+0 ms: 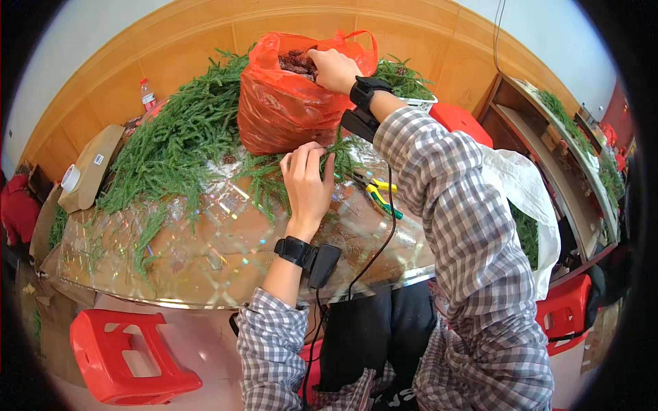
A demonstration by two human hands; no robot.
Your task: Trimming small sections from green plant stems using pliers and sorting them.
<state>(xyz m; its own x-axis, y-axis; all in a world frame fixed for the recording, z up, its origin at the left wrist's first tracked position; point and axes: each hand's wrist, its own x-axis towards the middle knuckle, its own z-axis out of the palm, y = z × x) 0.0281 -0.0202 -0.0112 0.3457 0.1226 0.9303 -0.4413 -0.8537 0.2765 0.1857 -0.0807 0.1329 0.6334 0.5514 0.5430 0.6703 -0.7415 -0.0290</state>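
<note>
Pine cones point(295, 63): lie inside red bag point(288, 113), at right fingers point(314, 56), pinch unclear. Left fingers point(300, 162): beside bag's base, bent, hold unclear.

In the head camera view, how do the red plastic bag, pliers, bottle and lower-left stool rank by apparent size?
Largest to smallest:
1. Red plastic bag
2. Lower-left stool
3. Pliers
4. Bottle

The bottle stands farther back, so its true rank is unsure.
</note>
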